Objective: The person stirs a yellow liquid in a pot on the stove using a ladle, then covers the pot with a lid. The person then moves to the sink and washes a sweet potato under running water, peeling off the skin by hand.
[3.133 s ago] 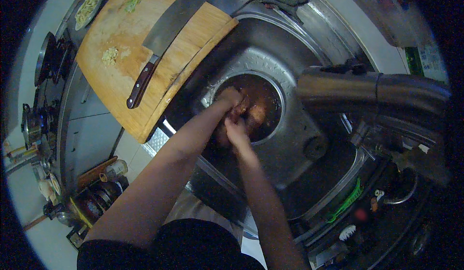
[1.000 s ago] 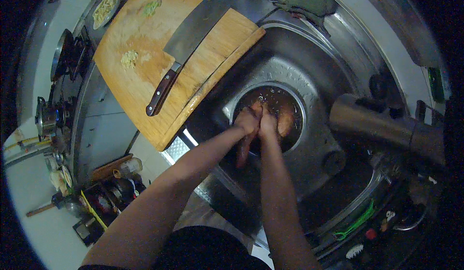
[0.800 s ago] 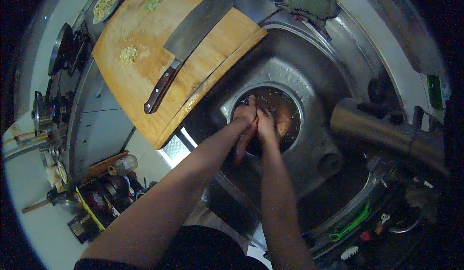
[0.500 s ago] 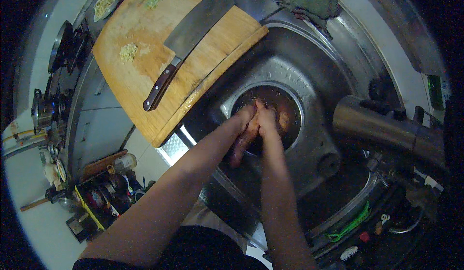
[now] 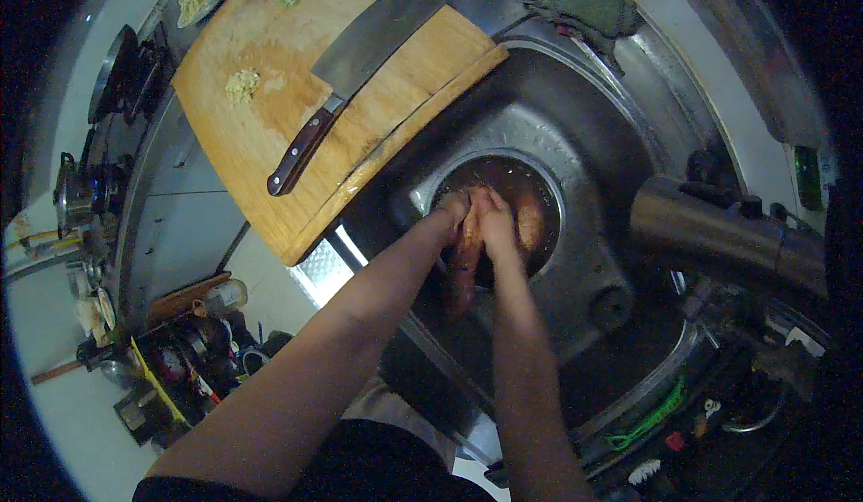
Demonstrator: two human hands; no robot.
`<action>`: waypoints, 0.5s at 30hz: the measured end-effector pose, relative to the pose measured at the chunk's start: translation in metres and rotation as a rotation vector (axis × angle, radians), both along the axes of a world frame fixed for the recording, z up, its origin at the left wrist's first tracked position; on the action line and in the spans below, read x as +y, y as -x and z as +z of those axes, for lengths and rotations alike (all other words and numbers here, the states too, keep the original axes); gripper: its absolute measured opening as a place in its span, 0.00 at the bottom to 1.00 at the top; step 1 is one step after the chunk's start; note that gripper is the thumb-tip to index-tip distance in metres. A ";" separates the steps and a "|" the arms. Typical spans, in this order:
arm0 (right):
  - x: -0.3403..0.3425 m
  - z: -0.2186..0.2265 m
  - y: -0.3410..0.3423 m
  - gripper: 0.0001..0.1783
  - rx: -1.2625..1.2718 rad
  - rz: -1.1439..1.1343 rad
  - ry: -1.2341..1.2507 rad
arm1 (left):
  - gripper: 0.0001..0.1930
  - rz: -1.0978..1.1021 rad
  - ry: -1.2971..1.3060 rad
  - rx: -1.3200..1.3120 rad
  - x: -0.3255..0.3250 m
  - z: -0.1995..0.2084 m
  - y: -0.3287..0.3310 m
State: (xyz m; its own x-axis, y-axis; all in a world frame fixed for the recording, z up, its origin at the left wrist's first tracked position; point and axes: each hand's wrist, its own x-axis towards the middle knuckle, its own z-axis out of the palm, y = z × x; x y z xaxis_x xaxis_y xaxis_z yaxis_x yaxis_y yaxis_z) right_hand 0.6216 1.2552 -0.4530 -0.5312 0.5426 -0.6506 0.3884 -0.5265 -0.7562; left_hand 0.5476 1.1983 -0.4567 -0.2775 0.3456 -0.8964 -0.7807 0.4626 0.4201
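Reddish piece (image 5: 463,273): long, rounded, slightly glossy | left hand (image 5: 456,208), right hand (image 5: 495,222): grip closed around far end

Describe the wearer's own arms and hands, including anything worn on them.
The left hand and right hand are ungloved. The left forearm and right forearm are uncovered, with no watch or bracelet visible. A short, black fabric sleeve shows on the left; no right sleeve is visible. Rings can't be made out in the dim light.

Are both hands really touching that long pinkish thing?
Touching. The head view shows the long pinkish thing held between the left hand and right hand, its lower end sticking out below.
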 end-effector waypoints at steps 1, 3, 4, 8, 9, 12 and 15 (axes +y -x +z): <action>-0.006 0.012 0.004 0.21 -0.028 0.087 -0.089 | 0.30 0.034 -0.008 0.022 -0.007 -0.014 0.004; -0.014 0.032 0.004 0.22 -0.103 0.233 -0.281 | 0.28 0.094 -0.013 -0.044 -0.014 -0.025 0.004; -0.008 0.018 0.001 0.23 -0.134 0.257 -0.387 | 0.27 0.104 -0.025 -0.084 -0.010 -0.026 -0.002; 0.013 -0.040 -0.006 0.21 -0.115 0.139 -0.451 | 0.27 -0.196 -0.036 0.008 -0.002 -0.023 -0.005; 0.014 -0.040 -0.004 0.21 -0.064 0.088 -0.388 | 0.27 -0.384 -0.025 0.161 -0.010 -0.026 0.001; 0.008 -0.029 0.004 0.21 -0.043 -0.044 -0.134 | 0.27 -0.273 0.002 0.033 -0.013 -0.030 0.005; 0.009 -0.012 0.009 0.23 -0.058 -0.241 0.121 | 0.27 -0.002 -0.157 -0.267 -0.006 -0.018 0.006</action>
State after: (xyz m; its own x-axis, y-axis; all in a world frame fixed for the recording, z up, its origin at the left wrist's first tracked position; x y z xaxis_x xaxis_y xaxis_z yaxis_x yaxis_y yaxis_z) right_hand 0.6126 1.2637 -0.4646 -0.3559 0.5655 -0.7440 0.2816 -0.6942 -0.6624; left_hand 0.5421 1.1926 -0.4746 -0.0390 0.4862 -0.8730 -0.8724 0.4094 0.2669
